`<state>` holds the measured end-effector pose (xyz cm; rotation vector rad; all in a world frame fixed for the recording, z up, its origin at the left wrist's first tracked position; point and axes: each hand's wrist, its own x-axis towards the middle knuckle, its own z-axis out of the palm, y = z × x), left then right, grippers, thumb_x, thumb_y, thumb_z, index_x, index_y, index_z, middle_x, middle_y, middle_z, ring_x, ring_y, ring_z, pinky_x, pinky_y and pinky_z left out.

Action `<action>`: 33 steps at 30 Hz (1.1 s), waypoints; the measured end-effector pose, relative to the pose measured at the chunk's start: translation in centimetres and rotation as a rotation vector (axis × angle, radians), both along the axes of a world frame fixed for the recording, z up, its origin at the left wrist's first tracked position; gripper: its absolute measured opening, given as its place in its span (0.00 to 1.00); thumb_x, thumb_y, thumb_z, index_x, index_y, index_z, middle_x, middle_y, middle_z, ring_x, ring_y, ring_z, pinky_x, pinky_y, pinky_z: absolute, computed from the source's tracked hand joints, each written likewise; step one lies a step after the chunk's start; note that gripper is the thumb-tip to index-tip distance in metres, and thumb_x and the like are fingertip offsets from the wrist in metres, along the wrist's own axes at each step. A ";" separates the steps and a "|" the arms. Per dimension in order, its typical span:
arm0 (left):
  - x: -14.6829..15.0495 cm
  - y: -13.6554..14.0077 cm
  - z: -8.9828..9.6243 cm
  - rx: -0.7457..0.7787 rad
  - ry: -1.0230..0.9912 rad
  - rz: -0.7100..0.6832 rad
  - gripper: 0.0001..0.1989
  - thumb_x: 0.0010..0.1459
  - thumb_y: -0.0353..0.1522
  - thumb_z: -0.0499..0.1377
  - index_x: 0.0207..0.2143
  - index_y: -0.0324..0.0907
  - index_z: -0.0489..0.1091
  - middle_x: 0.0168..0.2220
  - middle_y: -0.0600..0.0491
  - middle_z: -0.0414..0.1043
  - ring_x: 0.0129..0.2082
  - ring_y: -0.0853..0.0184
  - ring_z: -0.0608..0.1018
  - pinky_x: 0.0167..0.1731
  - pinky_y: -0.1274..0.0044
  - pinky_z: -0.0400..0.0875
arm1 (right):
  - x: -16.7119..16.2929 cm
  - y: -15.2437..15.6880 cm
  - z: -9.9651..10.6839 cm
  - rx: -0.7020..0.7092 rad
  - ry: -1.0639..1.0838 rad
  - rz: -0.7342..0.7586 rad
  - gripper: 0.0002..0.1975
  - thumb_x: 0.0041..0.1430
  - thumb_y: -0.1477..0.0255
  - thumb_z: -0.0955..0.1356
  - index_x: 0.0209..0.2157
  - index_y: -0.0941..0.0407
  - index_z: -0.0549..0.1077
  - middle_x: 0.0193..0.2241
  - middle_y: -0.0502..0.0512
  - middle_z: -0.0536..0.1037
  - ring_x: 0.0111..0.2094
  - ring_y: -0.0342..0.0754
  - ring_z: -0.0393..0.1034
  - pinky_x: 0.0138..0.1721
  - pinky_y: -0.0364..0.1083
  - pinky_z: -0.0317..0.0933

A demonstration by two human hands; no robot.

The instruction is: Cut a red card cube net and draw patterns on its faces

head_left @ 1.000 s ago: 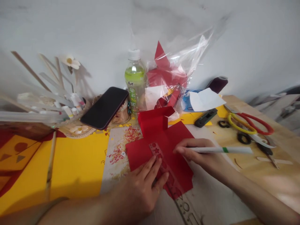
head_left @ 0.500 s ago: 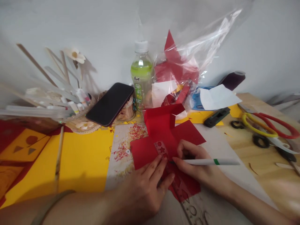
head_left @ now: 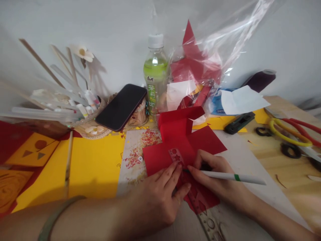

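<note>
A red paper cutout with several flaps lies unfolded in front of me, its far flap bent upright. Across it runs a clear stencil ruler with cut-out shapes, its near end reaching past the paper. My left hand rests on the ruler, fingers stretched out and thumb apart, pressing it against the red paper. In my right hand is a white marker pen with a green band. Its tip points at the ruler beside my left fingertips; the exact contact is hidden by the fingers.
Behind the paper stand a drink bottle and a clear plastic bag with red paper. A phone leans by a basket of pens. Yellow paper lies left; a stapler and scissors lie right.
The whole view has shifted slightly, so things appear a little further right. Both hands keep nearly the same places on the ruler and paper, the pen still in my right hand.
</note>
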<state>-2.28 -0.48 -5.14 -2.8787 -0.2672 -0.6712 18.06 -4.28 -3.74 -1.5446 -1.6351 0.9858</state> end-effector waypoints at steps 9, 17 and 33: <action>-0.1 -0.1 0.2 0.001 0.011 0.006 0.13 0.65 0.27 0.49 0.46 0.35 0.71 0.46 0.37 0.76 0.49 0.55 0.78 0.40 0.72 0.73 | 0.0 0.0 -0.1 -0.014 -0.024 0.020 0.13 0.59 0.69 0.64 0.23 0.53 0.60 0.18 0.44 0.62 0.20 0.41 0.54 0.20 0.40 0.50; -0.2 0.0 -0.1 -0.001 0.001 0.001 0.14 0.65 0.27 0.49 0.46 0.34 0.71 0.47 0.36 0.75 0.49 0.55 0.77 0.40 0.72 0.73 | 0.2 0.3 0.1 -0.056 0.034 0.057 0.12 0.55 0.71 0.64 0.21 0.53 0.57 0.16 0.42 0.60 0.19 0.40 0.51 0.19 0.40 0.47; -0.1 -0.1 0.1 0.004 0.036 -0.005 0.14 0.62 0.28 0.53 0.47 0.34 0.73 0.49 0.34 0.74 0.50 0.52 0.76 0.41 0.70 0.75 | 0.2 0.3 -0.2 0.009 -0.014 0.035 0.13 0.58 0.70 0.65 0.22 0.53 0.59 0.17 0.44 0.63 0.19 0.41 0.55 0.19 0.40 0.49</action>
